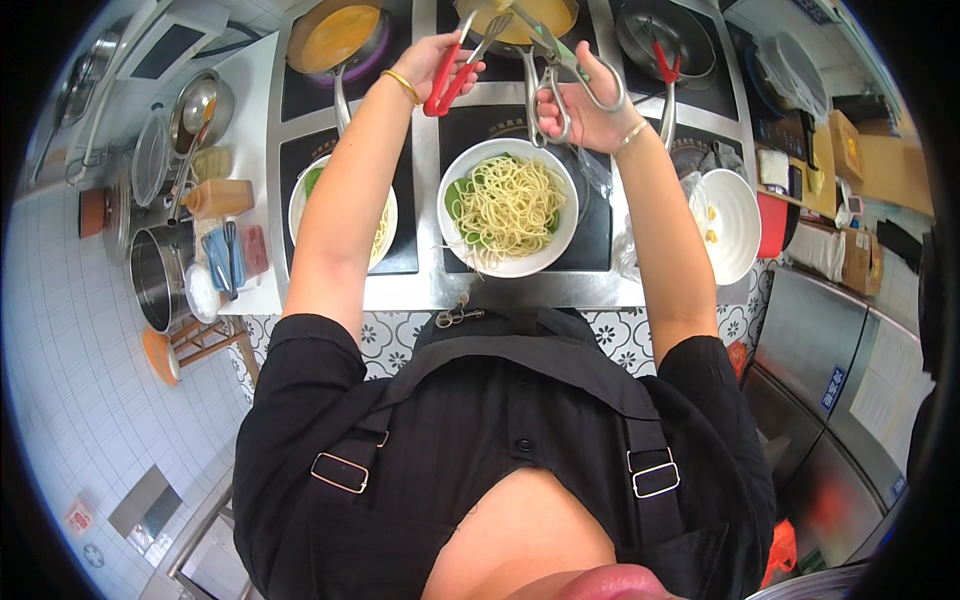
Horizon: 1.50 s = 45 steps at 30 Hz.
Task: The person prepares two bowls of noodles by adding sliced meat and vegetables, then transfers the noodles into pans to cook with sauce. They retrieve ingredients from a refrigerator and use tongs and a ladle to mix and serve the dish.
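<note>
My left hand (429, 66) grips red-handled metal tongs (448, 79), raised over the middle pan (551, 19) of yellow-orange liquid. Metal kitchen scissors (553, 88) are in my right hand (589, 116), fingers and thumb through the loops. Their blades meet the tong tips near the top edge, around a pale yellow piece (491, 6) that is partly cut off by the picture's rim. Below my hands stands a white bowl (445, 174) of noodles (514, 202) over green leaves (453, 199). A second white bowl (294, 202) with noodles and leaves is partly hidden by my left forearm.
At the back left, a pan (341, 37) contains orange liquid. Red-handled tongs (664, 64) rest in a dark pan (637, 30) at the right. A white bowl (739, 240) with small yellow pieces sits beside my right forearm. Squeeze bottle (221, 197) and steel pot (154, 277) stand left.
</note>
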Motion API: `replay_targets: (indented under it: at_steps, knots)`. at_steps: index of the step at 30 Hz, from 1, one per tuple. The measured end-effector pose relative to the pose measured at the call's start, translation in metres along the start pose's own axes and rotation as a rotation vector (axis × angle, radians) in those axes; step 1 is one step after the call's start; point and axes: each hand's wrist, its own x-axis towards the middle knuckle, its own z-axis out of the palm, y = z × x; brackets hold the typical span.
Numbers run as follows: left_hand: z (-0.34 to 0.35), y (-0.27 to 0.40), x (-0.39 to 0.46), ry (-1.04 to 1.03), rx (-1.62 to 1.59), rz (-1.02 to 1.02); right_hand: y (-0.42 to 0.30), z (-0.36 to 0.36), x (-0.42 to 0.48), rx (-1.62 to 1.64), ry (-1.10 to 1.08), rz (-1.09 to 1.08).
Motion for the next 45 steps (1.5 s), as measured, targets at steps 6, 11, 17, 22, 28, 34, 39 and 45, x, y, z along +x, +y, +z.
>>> replay_targets:
  at_steps: [6, 11, 17, 22, 28, 34, 39, 45]
  knots:
    - [0.021, 0.020, -0.019, -0.142, 0.145, -0.003, 0.093, 0.024, -0.107, 0.079, 0.001, -0.095]
    - [0.153, -0.009, -0.046, -0.209, 0.806, 0.523, 0.196, 0.035, -0.190, -0.016, 0.284, -0.122]
    - [0.294, -0.083, -0.021, -0.183, 1.837, 1.183, 0.252, 0.034, -0.236, 0.030, 0.478, -0.119]
    - [0.346, -0.132, 0.030, -0.154, 2.184, 0.914, 0.262, 0.012, -0.246, -0.090, 0.480, -0.065]
    - [0.382, -0.155, 0.050, -0.240, 2.279, 0.415, 0.257, -0.015, -0.272, -0.102, 0.501, -0.106]
    - [0.388, -0.175, 0.058, -0.125, 2.262, 0.415, 0.253, -0.033, -0.290, -0.082, 0.510, -0.117]
    - [0.389, -0.174, 0.060, -0.120, 2.228, 0.432, 0.251, -0.041, -0.298, -0.109, 0.482, -0.105]
    - [0.359, -0.157, 0.065, -0.142, 1.951, 0.492, 0.247, -0.041, -0.308, -0.055, 0.444, -0.100]
